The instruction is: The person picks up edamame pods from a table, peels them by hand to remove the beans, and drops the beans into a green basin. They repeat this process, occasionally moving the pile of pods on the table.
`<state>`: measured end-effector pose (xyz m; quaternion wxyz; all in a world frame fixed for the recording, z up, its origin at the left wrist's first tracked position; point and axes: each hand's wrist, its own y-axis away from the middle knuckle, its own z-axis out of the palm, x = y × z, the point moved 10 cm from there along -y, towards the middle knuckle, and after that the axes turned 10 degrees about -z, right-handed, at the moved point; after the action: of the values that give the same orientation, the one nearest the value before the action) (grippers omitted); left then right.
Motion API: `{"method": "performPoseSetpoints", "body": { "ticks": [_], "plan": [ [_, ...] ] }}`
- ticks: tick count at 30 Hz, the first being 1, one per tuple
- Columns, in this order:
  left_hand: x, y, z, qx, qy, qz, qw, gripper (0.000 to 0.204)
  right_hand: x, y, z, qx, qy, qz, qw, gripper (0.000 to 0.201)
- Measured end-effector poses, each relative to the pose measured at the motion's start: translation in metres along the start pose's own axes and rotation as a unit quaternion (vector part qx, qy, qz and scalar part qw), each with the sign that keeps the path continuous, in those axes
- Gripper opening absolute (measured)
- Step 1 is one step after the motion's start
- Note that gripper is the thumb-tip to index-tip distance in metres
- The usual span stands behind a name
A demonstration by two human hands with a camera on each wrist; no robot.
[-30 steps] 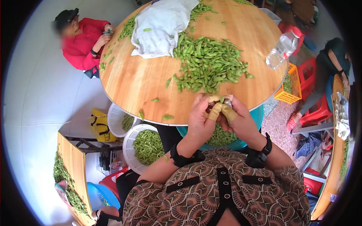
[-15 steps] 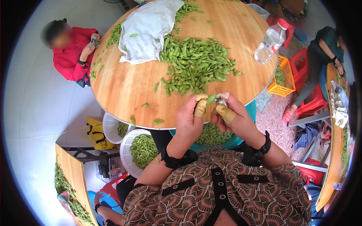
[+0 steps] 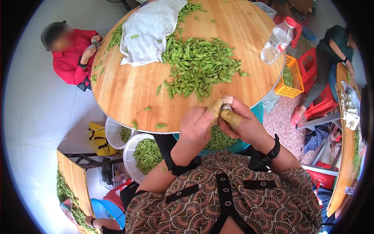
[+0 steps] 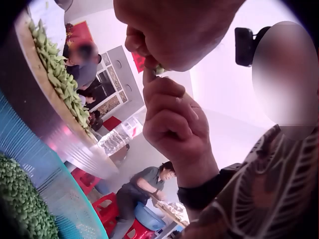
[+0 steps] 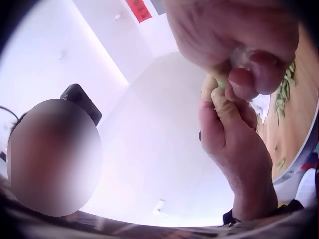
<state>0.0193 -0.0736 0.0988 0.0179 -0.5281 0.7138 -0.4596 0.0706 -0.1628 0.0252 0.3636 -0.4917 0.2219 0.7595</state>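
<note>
The left hand [image 3: 194, 126] pinches a green pod [image 5: 222, 85] between thumb and finger, and the right hand [image 3: 246, 123] meets it there, its fingers curled round a small shiny thing [image 3: 226, 106]. Tan covers [image 3: 232, 118] wrap some fingertips. The pod sits between the hands, by the near edge of the round table [image 3: 117, 93]. A pile of pods [image 3: 202, 64] lies beyond, with a cloth [image 3: 146, 33] far left and a bottle [image 3: 277, 42] right. Beans [image 3: 219, 139] fill the tub [image 3: 258, 112] below.
</note>
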Motion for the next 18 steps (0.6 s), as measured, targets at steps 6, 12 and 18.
{"method": "performPoseSetpoints", "body": {
  "ticks": [6,12,18],
  "plan": [
    [-0.05,0.018,0.027,-0.114,0.391,-0.27,0.872,0.027,0.023,0.006,0.013,-0.083,-0.222,0.142,0.961,0.024],
    [-0.039,0.009,0.015,-0.052,0.168,-0.158,0.972,0.018,0.037,0.004,-0.003,0.015,-0.19,0.144,0.971,0.02],
    [-0.039,0.012,0.015,-0.058,0.151,-0.184,0.97,0.015,0.038,0.003,-0.005,0.003,-0.15,0.133,0.98,0.023]
  ]
}}
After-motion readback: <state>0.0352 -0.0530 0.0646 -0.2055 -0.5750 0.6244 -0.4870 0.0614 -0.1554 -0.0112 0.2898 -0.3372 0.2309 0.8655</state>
